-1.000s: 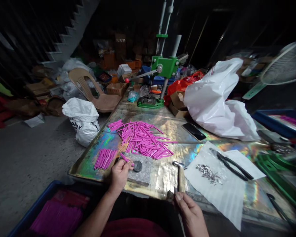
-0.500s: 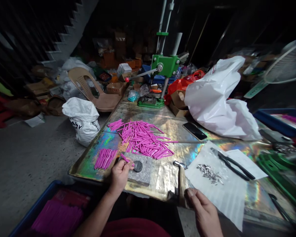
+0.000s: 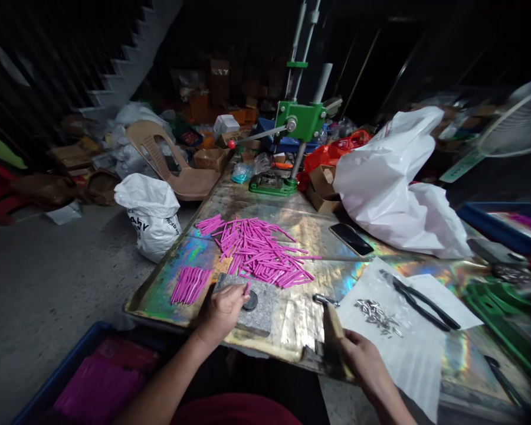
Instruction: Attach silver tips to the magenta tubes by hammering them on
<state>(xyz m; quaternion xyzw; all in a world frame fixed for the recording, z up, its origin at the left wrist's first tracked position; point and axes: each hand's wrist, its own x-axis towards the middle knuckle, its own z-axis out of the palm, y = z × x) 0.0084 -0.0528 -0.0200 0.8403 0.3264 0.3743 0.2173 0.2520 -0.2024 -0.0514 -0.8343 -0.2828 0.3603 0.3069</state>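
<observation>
Between the fingers of my left hand is a thin pink stick, mostly hidden, its end showing above a round black disc. The disc lies on a grey stone block near the table's front edge. My right hand is closed around the wooden handle of a hammer, whose metal head rests on the table. Behind the block spreads a loose heap of pink sticks. Left of it lies a neat row of pink sticks with metal tips.
Small metal tips and black-handled pliers lie on white sheeting at the right. A phone and a big white plastic bag are behind them. A green hand press stands at the table's far end.
My right hand has come in from the right and closed on the hammer handle, which now slants more. My left hand has turned, tilting the pink stick over the disc.
</observation>
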